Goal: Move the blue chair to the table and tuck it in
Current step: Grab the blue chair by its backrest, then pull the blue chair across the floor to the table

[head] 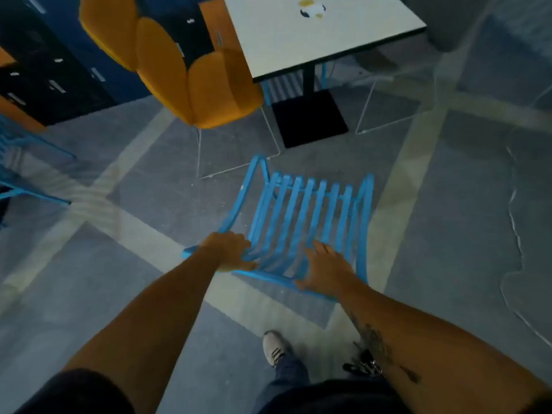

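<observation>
Head view, looking down past my arms: far left there's part of another blue slatted chair [18, 174] and dark lockers [50, 76] behind it, then a padded orange chair [191, 76] on thin white wire legs standing just left of the table [316, 34]. My left hand [228, 251] is curled over the top rail of the blue chair [301, 219] at its left corner, fingers wrapped round the rail. My right hand [325, 271] lies on the same rail further right; its fingers are spread and half open over the slats, and I can't tell whether it has really gripped or only rests there. The chair sits on the grey floor [448, 234] directly in front of me, its back towards me and its seat pointing away at the table, so its front-to-back line runs roughly from my hands to the black table base [307, 118]. It's well short of the table, with bare floor between. Both hands are about equally near; the push goes straight ahead and slightly right. The chair is hard, painted blue slats, curved from back into seat, smooth looking. The table has a pale flat top with a dark edge on one black post, and I'd guess the seat must slide under it beside that post.
</observation>
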Available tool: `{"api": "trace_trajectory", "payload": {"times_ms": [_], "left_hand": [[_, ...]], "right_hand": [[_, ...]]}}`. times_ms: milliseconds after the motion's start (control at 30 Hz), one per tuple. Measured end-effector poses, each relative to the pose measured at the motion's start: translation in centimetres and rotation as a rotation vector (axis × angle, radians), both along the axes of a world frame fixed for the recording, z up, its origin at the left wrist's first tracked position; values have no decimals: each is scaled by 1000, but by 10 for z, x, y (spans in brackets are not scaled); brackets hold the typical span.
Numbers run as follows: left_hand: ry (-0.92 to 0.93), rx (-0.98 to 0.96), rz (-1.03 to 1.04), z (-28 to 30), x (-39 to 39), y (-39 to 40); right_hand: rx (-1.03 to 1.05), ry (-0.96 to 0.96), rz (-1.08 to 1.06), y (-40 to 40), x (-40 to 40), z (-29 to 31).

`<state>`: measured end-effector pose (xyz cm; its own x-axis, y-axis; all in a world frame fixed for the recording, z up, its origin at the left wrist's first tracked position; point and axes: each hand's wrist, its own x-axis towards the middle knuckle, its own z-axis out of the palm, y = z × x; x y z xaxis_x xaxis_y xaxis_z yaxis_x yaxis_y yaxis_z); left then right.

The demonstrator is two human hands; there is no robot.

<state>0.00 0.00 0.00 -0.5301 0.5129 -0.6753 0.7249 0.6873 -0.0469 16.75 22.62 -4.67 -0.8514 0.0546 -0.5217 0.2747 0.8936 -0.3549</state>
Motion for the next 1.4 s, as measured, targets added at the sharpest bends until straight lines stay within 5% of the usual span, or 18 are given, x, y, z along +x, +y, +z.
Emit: {"api": "trace_trajectory", "payload": {"times_ms": [500, 967, 1400], "left_hand": [[-143, -53, -167, -37, -25, -41], [-123, -42, -170, -53, -16, -16], [-64, 16, -120, -55, 0, 108]], "right_hand": [[200, -364, -54, -27, 25, -15], [277, -307, -5, 6, 30, -23], [319, -270, -34, 143, 23, -18]]}}
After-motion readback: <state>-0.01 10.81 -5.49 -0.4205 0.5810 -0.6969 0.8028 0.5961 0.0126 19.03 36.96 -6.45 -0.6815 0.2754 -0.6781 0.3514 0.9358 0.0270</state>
